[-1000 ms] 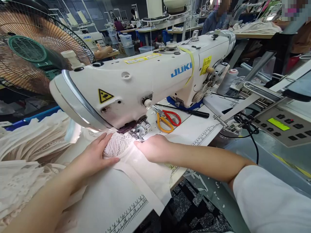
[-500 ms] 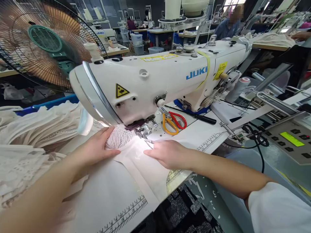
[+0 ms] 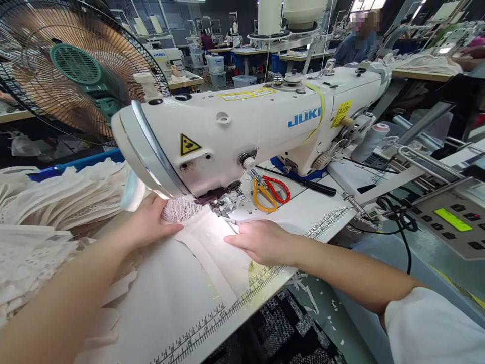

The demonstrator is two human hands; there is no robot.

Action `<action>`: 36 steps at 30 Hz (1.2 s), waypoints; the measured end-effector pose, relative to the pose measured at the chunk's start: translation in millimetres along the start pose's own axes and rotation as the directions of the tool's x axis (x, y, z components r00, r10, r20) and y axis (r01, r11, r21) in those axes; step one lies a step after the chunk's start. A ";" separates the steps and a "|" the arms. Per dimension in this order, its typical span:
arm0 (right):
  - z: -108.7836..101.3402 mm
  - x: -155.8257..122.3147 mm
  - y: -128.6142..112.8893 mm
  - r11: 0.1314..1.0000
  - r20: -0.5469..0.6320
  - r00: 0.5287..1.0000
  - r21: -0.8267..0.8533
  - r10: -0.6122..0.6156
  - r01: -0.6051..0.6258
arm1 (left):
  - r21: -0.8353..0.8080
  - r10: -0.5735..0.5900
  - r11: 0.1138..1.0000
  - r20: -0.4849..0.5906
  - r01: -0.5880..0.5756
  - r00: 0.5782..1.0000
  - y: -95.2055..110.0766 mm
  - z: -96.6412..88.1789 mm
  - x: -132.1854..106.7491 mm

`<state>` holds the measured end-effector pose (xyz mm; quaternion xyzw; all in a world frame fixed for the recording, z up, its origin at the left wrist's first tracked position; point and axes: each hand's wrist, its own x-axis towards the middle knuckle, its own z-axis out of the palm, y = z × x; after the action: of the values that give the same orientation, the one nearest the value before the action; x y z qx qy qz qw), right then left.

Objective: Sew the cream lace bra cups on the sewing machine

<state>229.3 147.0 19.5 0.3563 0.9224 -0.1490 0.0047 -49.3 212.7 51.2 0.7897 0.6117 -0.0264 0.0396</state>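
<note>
A pale piece of fabric with a lace panel point(image 3: 181, 210) lies beneath the head of the white sewing machine point(image 3: 235, 126). My left hand point(image 3: 151, 220) grips its left side, with the thumb and fingers on either side of the lace. Over the smooth part, my right hand point(image 3: 263, 241) is closed with its thumb resting on the cloth. A slim metal tool point(image 3: 230, 220) sticks out of that fist toward the presser foot point(image 3: 220, 206); its exact kind is unclear. Orange-and-red handled scissors point(image 3: 265, 194) rest on the machine bed behind my right hand.
Stacked pale lace pieces point(image 3: 68, 197) fill the left side. A black-handled tool point(image 3: 318, 187) lies behind the scissors. At the right stands a control panel point(image 3: 450, 222); a large fan point(image 3: 76, 65) is at the upper left. A co-worker point(image 3: 356, 43) sits farther back.
The fabric and my left hand have shifted slightly left, uncovering more of the ruler marks at the table's front edge. My right hand stays nearly in place.
</note>
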 end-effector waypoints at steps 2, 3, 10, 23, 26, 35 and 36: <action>-2.2 -1.2 0.8 1.000 0.008 1.000 0.009 -0.001 0.001 | 0.068 -0.064 0.995 -0.051 0.067 0.997 14.2 2.3 -9.6; -3.2 -2.8 1.9 1.000 0.005 1.000 0.015 -0.008 0.008 | 0.098 -0.052 0.993 -0.118 0.063 0.992 24.6 6.2 -17.4; -5.5 -27.4 10.7 0.995 0.002 0.995 -0.020 -0.097 0.097 | 0.097 0.578 0.809 -0.313 -0.580 0.753 105.4 58.3 -83.6; 2.3 -16.3 10.4 0.977 -0.048 0.992 -0.187 -0.116 0.105 | 0.221 0.663 0.745 -0.355 -0.629 0.659 89.1 64.2 -71.0; -0.1 -10.3 12.2 0.970 -0.040 0.992 -0.218 -0.117 0.106 | 0.263 0.675 0.734 -0.377 -0.626 0.634 84.1 66.0 -65.5; -24.7 10.7 6.2 0.960 0.167 0.986 -0.279 0.015 0.033 | 0.363 0.714 0.700 -0.348 -0.615 0.607 64.0 66.4 -48.3; -26.6 13.2 5.4 0.960 0.183 0.983 -0.280 0.024 0.029 | 0.366 0.717 0.697 -0.343 -0.616 0.607 61.7 66.2 -46.4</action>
<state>225.6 166.8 41.9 0.3356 0.9302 -0.0490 0.1406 -0.6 146.3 -8.6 0.9424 0.2553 0.1137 -0.1837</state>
